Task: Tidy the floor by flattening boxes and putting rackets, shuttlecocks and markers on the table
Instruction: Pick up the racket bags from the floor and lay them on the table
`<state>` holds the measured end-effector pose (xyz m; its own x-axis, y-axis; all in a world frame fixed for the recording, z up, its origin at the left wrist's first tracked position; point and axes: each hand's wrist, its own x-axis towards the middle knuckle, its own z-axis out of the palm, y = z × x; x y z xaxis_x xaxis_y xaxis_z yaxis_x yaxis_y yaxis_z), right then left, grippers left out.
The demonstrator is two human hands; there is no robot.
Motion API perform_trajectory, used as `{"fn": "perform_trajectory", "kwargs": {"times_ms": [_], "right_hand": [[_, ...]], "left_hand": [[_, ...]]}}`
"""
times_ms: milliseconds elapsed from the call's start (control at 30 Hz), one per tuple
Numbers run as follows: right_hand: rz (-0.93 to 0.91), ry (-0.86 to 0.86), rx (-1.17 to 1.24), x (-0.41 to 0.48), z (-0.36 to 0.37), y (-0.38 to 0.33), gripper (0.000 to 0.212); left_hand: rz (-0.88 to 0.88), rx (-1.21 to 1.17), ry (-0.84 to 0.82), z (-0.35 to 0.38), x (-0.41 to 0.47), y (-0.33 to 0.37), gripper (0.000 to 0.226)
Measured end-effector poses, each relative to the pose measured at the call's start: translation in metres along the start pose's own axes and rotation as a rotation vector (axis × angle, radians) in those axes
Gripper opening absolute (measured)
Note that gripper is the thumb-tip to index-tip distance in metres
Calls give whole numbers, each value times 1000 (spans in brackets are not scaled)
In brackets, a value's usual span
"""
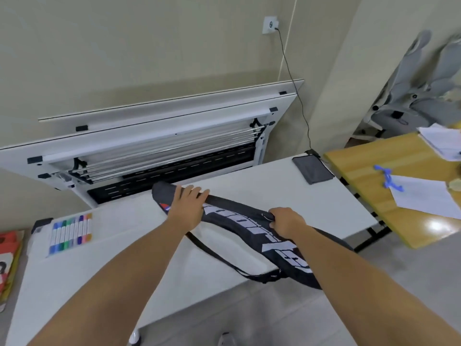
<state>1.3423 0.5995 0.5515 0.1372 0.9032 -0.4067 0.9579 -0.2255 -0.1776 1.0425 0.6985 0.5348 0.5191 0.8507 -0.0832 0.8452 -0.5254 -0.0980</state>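
Observation:
A long black racket bag (245, 224) with large white lettering lies slantwise across the white table (287, 193), its lower end hanging over the near edge. My left hand (187, 203) presses on the bag's far end with fingers spread over it. My right hand (285, 221) is closed on the bag's upper edge near its middle, by the zip. The bag's black shoulder strap (224, 259) trails loose on the tabletop. A clear pack of coloured markers (71, 232) rests on the table's left part. The rackets themselves are hidden.
A dark phone (313, 169) on a charging cable lies at the table's far right corner. Folded white tables (154, 136) lean against the wall behind. A wooden desk (374, 176) with papers stands to the right, a grey chair (409, 101) beyond. Red items (10, 258) sit at left.

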Motion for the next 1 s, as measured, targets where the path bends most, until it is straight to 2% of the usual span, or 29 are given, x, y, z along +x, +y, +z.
{"fn": "perform_trajectory", "kwargs": {"times_ms": [133,367,600,733,833,933,1000], "right_hand": [[53,-5,83,54,3,12,20],[132,-47,188,148,18,59,17],[105,-113,399,241,40,117,13],[155,-97,494,265,62,136,21],[150,-117,434,265,78,148,31],[84,-162,320,255,91,163,37],[74,-184,285,248,96,171,31]], "left_hand": [[21,-11,-26,19,26,25,66],[-62,-91,-286,79,46,97,55],[-309,-383,-437,120,74,203,50],[-577,-565,-500,122,99,261,53],[-786,-585,-451,123,103,289,60],[-729,-436,-243,133,92,307,58],[-778,-429,-213,138,83,314,51]]}}
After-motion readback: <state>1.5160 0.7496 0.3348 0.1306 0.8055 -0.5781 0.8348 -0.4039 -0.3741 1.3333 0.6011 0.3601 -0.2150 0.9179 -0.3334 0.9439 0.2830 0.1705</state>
